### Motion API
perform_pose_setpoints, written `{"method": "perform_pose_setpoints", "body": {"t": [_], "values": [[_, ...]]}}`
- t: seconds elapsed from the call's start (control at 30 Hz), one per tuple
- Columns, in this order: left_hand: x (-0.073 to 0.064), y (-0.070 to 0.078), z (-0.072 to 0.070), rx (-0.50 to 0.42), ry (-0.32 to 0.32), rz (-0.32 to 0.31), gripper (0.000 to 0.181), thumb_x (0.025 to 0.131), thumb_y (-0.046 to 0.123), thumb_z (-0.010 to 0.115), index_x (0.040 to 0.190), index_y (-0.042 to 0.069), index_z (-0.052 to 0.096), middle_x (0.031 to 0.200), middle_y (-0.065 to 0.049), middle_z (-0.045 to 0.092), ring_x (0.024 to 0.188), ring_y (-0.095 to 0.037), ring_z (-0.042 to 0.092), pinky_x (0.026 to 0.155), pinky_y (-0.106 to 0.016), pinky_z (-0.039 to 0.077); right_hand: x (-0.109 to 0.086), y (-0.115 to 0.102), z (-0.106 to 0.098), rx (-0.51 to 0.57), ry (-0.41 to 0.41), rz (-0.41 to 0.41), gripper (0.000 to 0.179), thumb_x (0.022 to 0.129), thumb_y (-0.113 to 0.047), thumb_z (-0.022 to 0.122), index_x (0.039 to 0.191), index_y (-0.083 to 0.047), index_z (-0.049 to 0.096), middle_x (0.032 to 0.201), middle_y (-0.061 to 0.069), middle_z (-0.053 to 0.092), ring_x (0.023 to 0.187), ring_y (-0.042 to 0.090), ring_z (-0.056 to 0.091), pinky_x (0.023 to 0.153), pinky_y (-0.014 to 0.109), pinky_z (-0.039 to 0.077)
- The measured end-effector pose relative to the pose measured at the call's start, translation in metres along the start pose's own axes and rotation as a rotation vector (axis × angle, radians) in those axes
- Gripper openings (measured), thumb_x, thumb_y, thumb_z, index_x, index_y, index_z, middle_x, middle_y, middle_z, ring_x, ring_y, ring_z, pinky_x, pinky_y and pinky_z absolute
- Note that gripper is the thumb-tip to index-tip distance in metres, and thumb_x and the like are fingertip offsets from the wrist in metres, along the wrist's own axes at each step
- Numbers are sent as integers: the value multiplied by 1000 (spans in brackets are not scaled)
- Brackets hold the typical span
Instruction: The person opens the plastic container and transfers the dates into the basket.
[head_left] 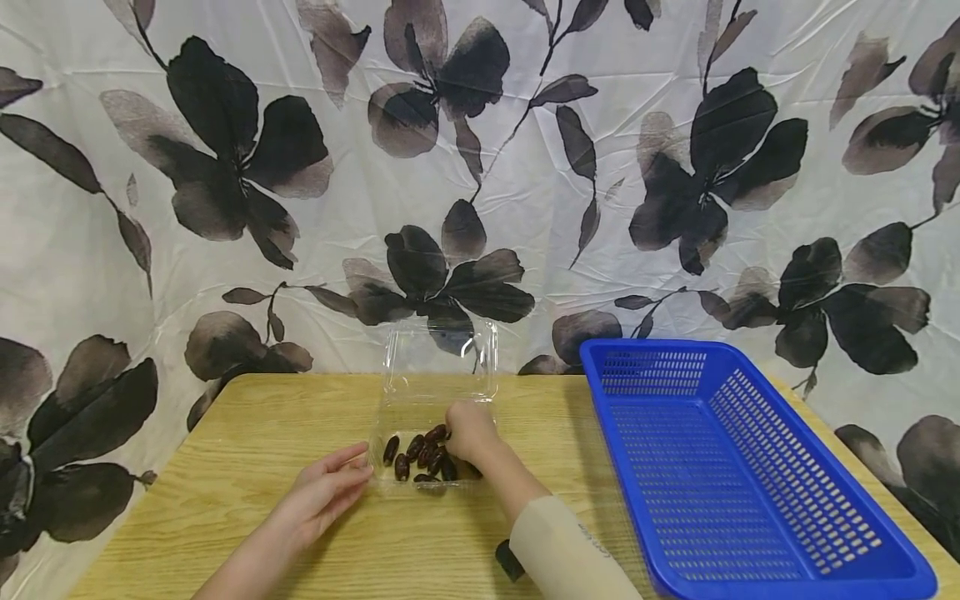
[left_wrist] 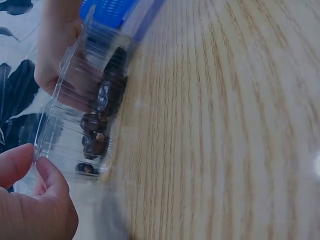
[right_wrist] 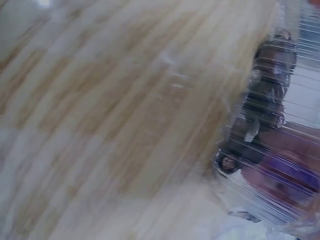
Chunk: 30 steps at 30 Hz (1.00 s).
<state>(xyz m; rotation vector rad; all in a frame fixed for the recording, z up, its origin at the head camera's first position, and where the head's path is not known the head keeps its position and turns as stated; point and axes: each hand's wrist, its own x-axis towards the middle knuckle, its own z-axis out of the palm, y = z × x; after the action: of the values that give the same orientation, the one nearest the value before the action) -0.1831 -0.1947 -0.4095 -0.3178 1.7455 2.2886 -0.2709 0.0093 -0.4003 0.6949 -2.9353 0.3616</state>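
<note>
A clear plastic clamshell container (head_left: 442,392) stands on the table with its lid raised. Several dark brown dates (head_left: 416,447) lie in its base. At the container's left side, my left hand (head_left: 322,494) pinches the rim between thumb and finger, as the left wrist view shows. My right hand (head_left: 471,430) reaches into the right part of the base, fingers bent down among the dates (left_wrist: 102,100). Its fingertips are hidden behind dates and plastic, so whether it holds one cannot be told. In the right wrist view, dates (right_wrist: 270,85) show blurred through the ribbed wall.
A large blue plastic basket (head_left: 705,483) with slotted walls stands on the right of the wooden table (head_left: 300,417). A small black object (head_left: 510,560) lies beside the right forearm. Behind the table hangs a flower-patterned cloth (head_left: 525,183).
</note>
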Motion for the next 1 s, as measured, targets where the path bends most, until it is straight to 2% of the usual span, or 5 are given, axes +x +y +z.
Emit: {"method": "perform_pose_setpoints", "body": {"t": [0.13,0.3,0.6,0.77,1.0], "values": [[2,4,1,33,-13,-1,70,85,-7,60,143,-8,22,100,-4,51,84,-11,59,78,-20,51,2,5,-8,123,-38,-20,36,67,-5,73,45,-11,45,44,-9,33,49,9,29,48,22,28],[5,10,0,158,-40,13,70,84,-7,60,142,-11,21,111,-13,47,84,-12,59,80,-23,51,5,12,-25,371,-106,2,11,72,-1,69,61,-4,68,57,-2,59,49,8,46,51,19,39],[5,17,1,144,-58,-20,70,85,-9,59,143,-9,20,112,-13,47,84,-13,58,76,-22,51,12,16,-50,1227,-288,332,28,82,6,59,109,13,61,98,17,64,68,15,56,76,36,55],[4,18,1,124,-66,-29,72,84,-9,61,143,-8,20,110,-12,47,83,-13,58,76,-22,51,16,14,-61,1413,-296,377,32,85,7,56,116,15,55,105,23,63,76,18,62,81,37,53],[4,17,1,127,-61,-34,73,83,-9,61,143,-8,21,112,-13,46,85,-13,58,76,-22,51,19,13,-83,1553,-248,436,31,87,7,54,118,13,55,82,10,64,71,15,62,73,31,55]]}}
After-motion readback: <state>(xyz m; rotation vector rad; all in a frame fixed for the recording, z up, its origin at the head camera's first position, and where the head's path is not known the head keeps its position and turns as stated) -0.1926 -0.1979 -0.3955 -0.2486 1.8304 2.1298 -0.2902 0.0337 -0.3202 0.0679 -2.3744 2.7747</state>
